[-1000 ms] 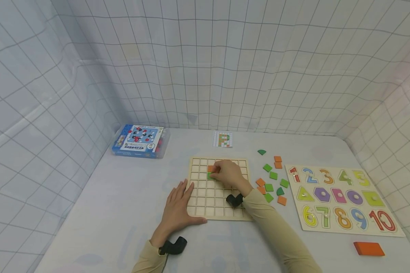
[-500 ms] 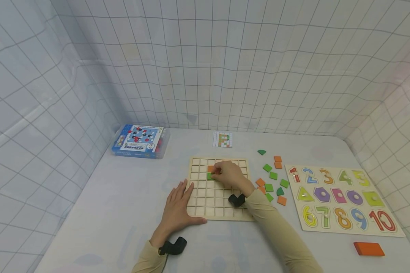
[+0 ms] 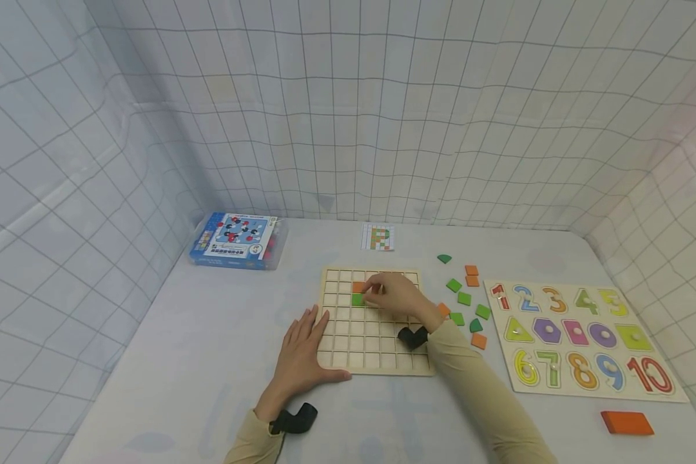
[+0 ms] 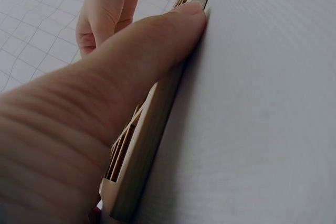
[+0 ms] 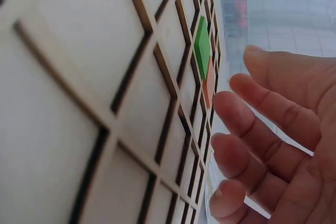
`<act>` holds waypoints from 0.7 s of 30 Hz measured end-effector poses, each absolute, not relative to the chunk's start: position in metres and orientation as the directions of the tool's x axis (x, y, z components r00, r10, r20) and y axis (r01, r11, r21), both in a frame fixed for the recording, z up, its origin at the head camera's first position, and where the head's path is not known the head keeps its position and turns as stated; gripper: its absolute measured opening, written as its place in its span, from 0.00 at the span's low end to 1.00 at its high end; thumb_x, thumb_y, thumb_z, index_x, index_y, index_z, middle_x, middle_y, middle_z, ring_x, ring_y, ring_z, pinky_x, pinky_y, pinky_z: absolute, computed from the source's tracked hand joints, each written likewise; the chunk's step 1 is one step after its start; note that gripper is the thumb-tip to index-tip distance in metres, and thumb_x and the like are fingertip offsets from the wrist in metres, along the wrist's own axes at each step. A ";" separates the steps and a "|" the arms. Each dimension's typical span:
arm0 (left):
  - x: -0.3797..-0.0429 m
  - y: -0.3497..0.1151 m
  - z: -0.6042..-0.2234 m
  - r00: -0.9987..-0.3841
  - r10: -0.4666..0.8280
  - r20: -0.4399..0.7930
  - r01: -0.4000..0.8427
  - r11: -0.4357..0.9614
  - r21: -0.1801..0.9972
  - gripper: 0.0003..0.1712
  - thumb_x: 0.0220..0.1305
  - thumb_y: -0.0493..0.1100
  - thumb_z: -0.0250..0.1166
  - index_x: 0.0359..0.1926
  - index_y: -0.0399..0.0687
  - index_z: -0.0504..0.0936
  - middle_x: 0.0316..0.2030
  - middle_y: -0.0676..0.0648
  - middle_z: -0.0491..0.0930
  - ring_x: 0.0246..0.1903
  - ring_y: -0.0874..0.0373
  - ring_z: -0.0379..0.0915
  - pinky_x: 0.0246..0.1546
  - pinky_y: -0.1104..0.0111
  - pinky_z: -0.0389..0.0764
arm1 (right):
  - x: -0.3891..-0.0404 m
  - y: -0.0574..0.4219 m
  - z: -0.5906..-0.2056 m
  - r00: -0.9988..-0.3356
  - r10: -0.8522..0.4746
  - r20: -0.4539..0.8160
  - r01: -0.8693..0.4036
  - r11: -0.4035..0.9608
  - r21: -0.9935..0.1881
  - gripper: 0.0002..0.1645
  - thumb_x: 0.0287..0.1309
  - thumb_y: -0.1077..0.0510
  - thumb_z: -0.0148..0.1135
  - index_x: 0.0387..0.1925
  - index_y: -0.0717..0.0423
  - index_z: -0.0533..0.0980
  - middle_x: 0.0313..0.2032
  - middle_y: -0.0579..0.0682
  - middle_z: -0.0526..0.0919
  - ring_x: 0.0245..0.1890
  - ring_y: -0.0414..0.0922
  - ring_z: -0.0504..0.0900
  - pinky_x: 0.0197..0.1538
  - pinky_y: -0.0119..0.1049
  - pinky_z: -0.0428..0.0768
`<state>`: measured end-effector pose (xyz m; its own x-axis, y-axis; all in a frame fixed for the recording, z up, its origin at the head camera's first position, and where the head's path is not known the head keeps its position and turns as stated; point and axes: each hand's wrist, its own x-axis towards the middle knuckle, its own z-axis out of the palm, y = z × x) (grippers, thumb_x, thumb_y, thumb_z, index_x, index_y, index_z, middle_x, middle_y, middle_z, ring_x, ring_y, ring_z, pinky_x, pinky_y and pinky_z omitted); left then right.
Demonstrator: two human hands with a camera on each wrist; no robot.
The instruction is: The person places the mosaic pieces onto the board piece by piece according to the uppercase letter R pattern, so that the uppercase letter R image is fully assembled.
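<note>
A wooden grid board [image 3: 348,343] lies in front of me, with a green square tile [image 3: 357,299] in one cell and an orange square tile [image 3: 358,287] directly behind it. My right hand [image 3: 397,294] hovers over the board just right of these tiles. In the right wrist view its fingers [image 5: 237,111] are loosely bent and apart from the tiles, with nothing between thumb and fingertips. My left hand [image 3: 299,361] rests at the board's near left corner, fingers straight along the left side; the thumb [image 4: 163,38] lies against the near edge.
Loose green and orange tiles [image 3: 464,298] lie right of the board. Beyond them is a number puzzle board [image 3: 501,361]. A pattern card [image 3: 378,237] lies behind the grid, a blue plastic box [image 3: 238,240] at back left, and an orange block [image 3: 627,423] at front right.
My right hand has let go of the green tile, drawing slightly right and away from it. The tile stays in its cell. My left hand has not moved.
</note>
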<state>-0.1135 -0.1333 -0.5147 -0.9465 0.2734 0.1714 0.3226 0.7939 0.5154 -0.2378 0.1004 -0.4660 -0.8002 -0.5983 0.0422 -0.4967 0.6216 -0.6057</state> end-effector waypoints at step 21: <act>-0.112 -0.132 -0.512 -0.949 0.265 0.170 0.315 0.796 0.517 0.70 0.30 0.70 0.75 0.71 0.41 0.58 0.71 0.37 0.50 0.70 0.43 0.40 0.66 0.49 0.45 | -0.260 0.174 -0.450 -0.885 -0.220 0.409 -0.430 0.724 -0.540 0.12 0.58 0.55 0.65 0.39 0.60 0.82 0.31 0.51 0.82 0.24 0.44 0.74 0.23 0.35 0.69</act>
<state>-0.1124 -0.1321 -0.5118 -0.9490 0.2652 0.1704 0.3152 0.7962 0.5165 -0.2601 0.1744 -0.4504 -0.8855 -0.2201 0.4093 -0.4295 0.7238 -0.5400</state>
